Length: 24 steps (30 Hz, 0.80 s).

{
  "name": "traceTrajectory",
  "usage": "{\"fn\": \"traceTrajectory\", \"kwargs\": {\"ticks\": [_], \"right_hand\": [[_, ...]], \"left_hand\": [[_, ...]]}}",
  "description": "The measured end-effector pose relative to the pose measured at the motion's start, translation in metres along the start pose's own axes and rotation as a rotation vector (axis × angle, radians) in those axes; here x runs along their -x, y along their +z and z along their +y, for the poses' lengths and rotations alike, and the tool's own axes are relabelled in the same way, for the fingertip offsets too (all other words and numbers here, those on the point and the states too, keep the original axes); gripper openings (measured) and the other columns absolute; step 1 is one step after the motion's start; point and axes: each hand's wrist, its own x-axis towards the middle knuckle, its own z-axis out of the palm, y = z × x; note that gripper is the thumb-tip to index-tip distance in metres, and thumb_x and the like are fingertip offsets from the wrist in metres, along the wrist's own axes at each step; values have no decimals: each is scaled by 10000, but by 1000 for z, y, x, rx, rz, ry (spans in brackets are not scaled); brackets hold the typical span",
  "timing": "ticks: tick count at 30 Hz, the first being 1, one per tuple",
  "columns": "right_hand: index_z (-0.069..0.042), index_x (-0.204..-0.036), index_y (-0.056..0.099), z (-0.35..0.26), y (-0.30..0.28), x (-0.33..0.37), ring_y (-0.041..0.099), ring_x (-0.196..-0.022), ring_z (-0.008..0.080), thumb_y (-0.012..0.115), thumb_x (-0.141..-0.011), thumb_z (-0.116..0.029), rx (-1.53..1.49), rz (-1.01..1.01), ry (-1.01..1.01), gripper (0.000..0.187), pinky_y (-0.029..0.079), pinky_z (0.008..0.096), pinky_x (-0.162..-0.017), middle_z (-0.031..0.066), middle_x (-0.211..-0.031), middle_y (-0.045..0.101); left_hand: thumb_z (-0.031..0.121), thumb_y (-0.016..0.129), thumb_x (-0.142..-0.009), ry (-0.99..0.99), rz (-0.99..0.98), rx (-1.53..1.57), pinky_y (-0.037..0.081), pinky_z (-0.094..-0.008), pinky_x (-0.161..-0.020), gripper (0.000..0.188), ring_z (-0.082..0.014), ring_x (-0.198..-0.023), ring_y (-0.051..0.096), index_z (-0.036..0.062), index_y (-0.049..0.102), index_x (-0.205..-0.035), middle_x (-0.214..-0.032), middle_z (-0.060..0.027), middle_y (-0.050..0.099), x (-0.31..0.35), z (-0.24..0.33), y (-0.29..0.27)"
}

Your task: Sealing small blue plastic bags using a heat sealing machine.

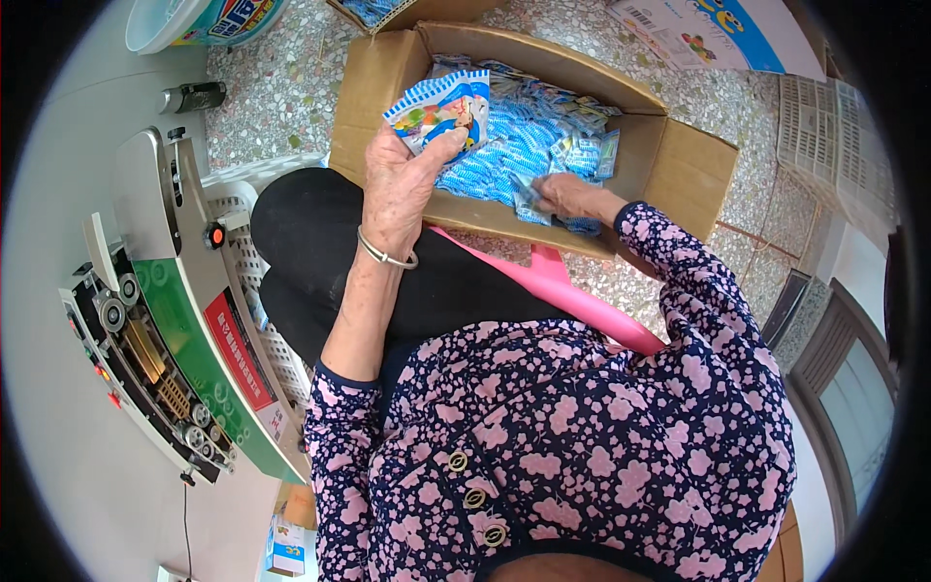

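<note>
One blue-and-white plastic pouch [433, 113] was clamped between fingers of the left hand [400, 184]; farther right, the right hand [572, 195], whose grip I couldn't tell, touched small blue-and-white plastic sachets [526, 201].

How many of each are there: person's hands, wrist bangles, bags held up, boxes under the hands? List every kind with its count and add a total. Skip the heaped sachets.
Bare left hand and bare right hand: 2
Visible thin silver-coloured bangle: 1
Flat blue-and-white printed bag: 1
Open brown cardboard box: 1
Total: 5
</note>
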Motion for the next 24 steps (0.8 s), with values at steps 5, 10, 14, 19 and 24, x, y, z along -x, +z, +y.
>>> {"fn": "traceTrajectory", "kwargs": {"ticks": [5,10,14,19,24], "right_hand": [[41,-1147,416,5,3,2,569,-883,382,645,-776,-303,-84,-262,86,555,451,433,-753,261,-1009,543],[28,-1323,287,-12,-16,0,539,-978,375,744,-620,-262,111,-372,82,887,461,388,-843,259,-1239,449],[-18,-1268,330,-30,-27,5,486,-1075,317,767,-557,-224,494,-316,-80,860,436,390,-858,178,-1240,416],[-37,-1212,365,-20,-20,1,499,-1026,291,772,-523,-232,551,-84,-340,823,425,390,-854,151,-1139,451],[-33,-1119,390,-9,-8,-5,515,-992,308,694,-645,-225,410,-152,-423,595,447,405,-821,164,-1127,447]], "left_hand": [[-9,642,-813,-8,3,-11,509,-222,-725,247,-93,-832,621,-17,592,-1055,-971,-68,657,1,-1,2],[-10,646,-809,26,22,-18,508,-222,-723,248,-90,-827,618,-13,592,-1050,-967,-59,656,0,-3,1],[-7,647,-809,22,28,-19,507,-220,-724,252,-87,-824,615,-10,592,-1055,-965,-56,656,0,-4,-1],[-7,640,-813,3,-3,-40,504,-220,-731,255,-87,-832,614,-9,590,-1063,-967,-55,655,-1,-4,-1],[-10,639,-813,-16,-2,-32,501,-223,-741,252,-89,-841,615,-9,590,-1061,-970,-57,655,-2,-4,0]]}}
